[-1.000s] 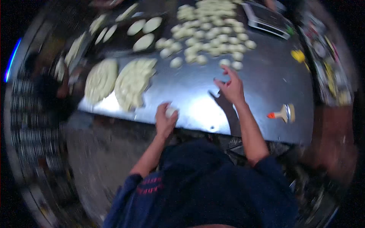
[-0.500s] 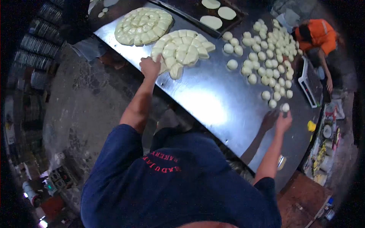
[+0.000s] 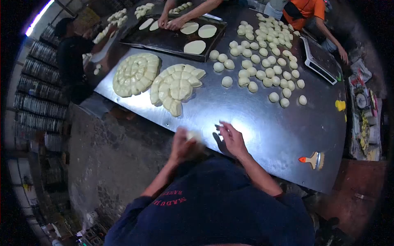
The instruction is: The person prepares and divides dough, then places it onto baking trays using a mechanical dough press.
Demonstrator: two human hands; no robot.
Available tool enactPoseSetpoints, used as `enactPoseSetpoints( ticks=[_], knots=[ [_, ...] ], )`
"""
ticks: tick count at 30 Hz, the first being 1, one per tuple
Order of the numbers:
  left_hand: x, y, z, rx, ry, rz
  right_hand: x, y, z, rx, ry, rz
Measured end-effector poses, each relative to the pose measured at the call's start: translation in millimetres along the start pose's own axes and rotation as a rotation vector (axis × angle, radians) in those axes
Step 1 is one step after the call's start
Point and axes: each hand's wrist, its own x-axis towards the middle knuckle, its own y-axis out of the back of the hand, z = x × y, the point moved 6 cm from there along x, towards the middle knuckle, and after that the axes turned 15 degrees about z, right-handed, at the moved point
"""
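Observation:
My left hand (image 3: 182, 147) is at the near edge of the metal table, its fingers closed on a pale dough piece (image 3: 194, 137) that is blurred by motion. To its right, my right hand (image 3: 232, 139) hovers over the table's edge with its fingers apart and nothing in them. Beyond my left hand lie a cut, fan-shaped slab of dough pieces (image 3: 175, 86) and, further left, a round cut slab (image 3: 135, 74). Several dough balls (image 3: 269, 73) are spread over the table's right half.
A dark tray (image 3: 164, 44) with flat dough discs stands at the back, with another person's hands (image 3: 170, 23) over it. One person (image 3: 76, 53) is at left, one in orange (image 3: 305, 12) at right. A scale (image 3: 320, 61) and a brush (image 3: 312, 160) lie at right.
My left hand has left the fan-shaped slab and now holds dough near the edge. My right hand has moved left from the dough balls and opened. The view has shifted, showing more people.

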Motion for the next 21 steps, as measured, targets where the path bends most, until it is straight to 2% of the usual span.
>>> enactPoseSetpoints(
  ticks=[1, 3, 4, 5, 6, 7, 8, 9, 10, 11, 12, 13, 14, 15, 16, 17, 18, 19, 20, 21],
  knots=[
    [4.2, -36.1, 51.9, -0.116, -0.003, -0.083, 4.7, -1.0, -24.8, 0.111, 0.042, 0.039],
    [3.7, -96.9, 162.2, -0.405, 0.077, -0.274, 27.3, 17.1, -36.0, 0.071, 0.224, 0.322],
    [17.2, -102.6, 173.8, -0.287, -0.037, -0.239, 30.0, 42.4, -73.8, 0.017, 0.303, 0.418],
    [28.3, -109.8, 185.2, -0.174, -0.154, -0.204, 30.5, 72.0, -92.0, -0.109, 0.582, 0.533],
    [41.1, -101.0, 187.3, -0.208, -0.097, -0.155, 22.2, 102.3, -104.9, -0.245, 0.618, 0.583],
    [59.9, -85.6, 179.8, -0.109, -0.151, -0.145, 7.3, 129.2, -105.7, -0.359, 0.738, 0.639],
    [78.9, -63.1, 172.8, -0.055, -0.271, -0.044, -8.3, 157.4, -95.3, -0.45, 0.725, 0.699],
    [94.5, -37.2, 161.9, 0.09, -0.363, 0.023, -19.2, 191.9, -58.1, -0.467, 0.551, 0.743],
    [97.3, -12.2, 141.2, 0.217, -0.554, 0.201, -34.1, 226.2, -9.7, -0.595, 0.323, 0.756],
    [103.3, 3.6, 89.5, 0.355, -0.499, 0.223, -58.4, 249.5, 39.9, -0.65, 0.214, 0.84],
    [115.4, 10.6, -15.4, 0.568, -0.025, 0.137, -81.7, 258.1, 101.1, -0.734, -0.004, 0.895],
    [79.9, -15.8, -33.3, 0.745, -0.364, 0.045, -94.8, 242.2, 112.7, -1.023, 0.046, 1.016],
    [24.6, -45.3, 2.7, 0.861, -0.731, 0.246, -93.9, 216.9, 87.4, -0.783, 0.122, 0.878],
    [8.3, -77.5, 14.1, 0.889, -0.693, 0.189, -83.5, 185.6, 88.1, -0.822, 0.261, 0.869],
    [8.7, -108.1, 16.8, 0.837, -0.704, 0.119, -63.0, 163.4, 79.2, -0.7, 0.322, 0.837],
    [12.4, -133.7, 30.3, 0.68, -1.067, 0.093, -37.4, 148.3, 69.9, -0.814, 0.44, 0.773],
    [33.5, -153.2, 35.3, 0.837, -1.092, 0.031, -11.2, 145.7, 59.2, -0.935, 0.477, 0.698],
    [65.8, -155.6, 28.1, 0.866, -1.076, -0.025, 22.6, 154.6, 84.4, -0.957, 0.433, 0.583],
    [86.3, -151.3, 35.4, 0.909, -1.058, -0.048, 35.9, 173.0, 78.4, -1.13, 0.538, 0.618],
    [88.7, -138.0, 51.6, 0.958, -1.122, -0.06, 41.4, 197.7, 84.0, -1.286, 0.578, 0.682]
  ],
)
